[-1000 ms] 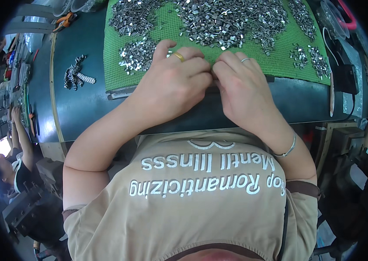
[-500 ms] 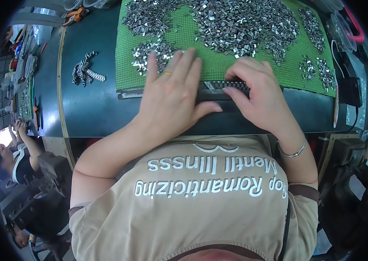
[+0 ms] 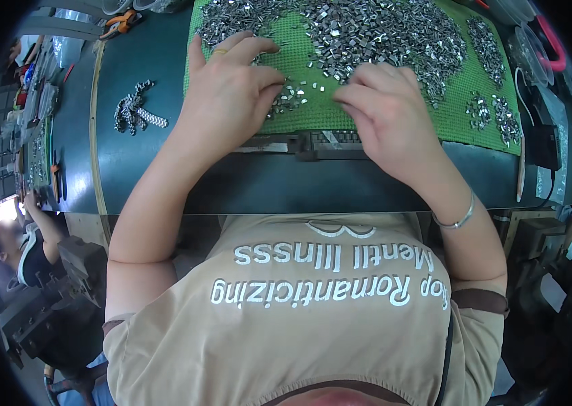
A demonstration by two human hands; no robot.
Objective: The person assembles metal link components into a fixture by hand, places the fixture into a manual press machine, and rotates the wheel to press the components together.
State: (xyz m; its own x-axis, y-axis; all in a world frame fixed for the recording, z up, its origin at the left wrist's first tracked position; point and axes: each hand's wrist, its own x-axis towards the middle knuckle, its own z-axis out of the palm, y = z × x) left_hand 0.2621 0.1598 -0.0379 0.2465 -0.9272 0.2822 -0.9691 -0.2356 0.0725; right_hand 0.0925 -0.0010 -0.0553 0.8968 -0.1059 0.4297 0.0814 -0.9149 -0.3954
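Note:
My left hand is over the small left-hand heap of metal pieces on the green mat. Its thumb and index finger are bent together, and whatever lies between them is too small to make out. Above the mat, my right hand has thumb and fingertips pinched; anything in them cannot be made out. Along the mat's near edge lies a dark metal bar-shaped holder, partly behind my right wrist. A row of small metal links sits in it.
The green mat carries a large heap of metal pieces and several smaller heaps. A linked metal strip lies left on the dark table. Orange-handled pliers are at the far left, a black adapter at the right. Another person sits far left.
Both hands have left the metal holder and moved up over the mat. My left hand has gone from flat to curled at the small heap, uncovering more of the holder.

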